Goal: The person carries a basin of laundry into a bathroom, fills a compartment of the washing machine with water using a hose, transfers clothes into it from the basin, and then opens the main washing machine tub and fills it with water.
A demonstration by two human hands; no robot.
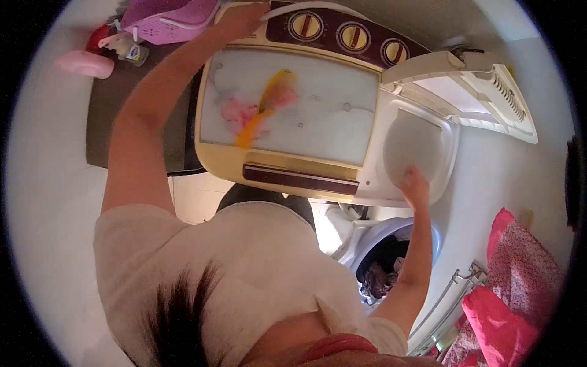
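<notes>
A twin-tub washing machine [223,160] stands in front of me, its wash-side lid [333,131] down and showing a goldfish and flower picture. At the back left, my left hand [244,19] is closed around the end of a white hose [318,6]; its fingers are partly hidden. On the right, the spin-side lid [422,72] is raised. Beneath it lies a round whitish inner cover [411,144] over the spin tub. My right hand [417,183] pinches this cover at its front edge, with the fingertips partly hidden.
Three knobs [353,38] line the back panel. To the left, a purple basket [168,24], a spray bottle [131,50] and a pink bottle [85,63] rest on a dark surface [113,134]. A blue tub [435,238] of clothes sits below right, near red cloths [520,269].
</notes>
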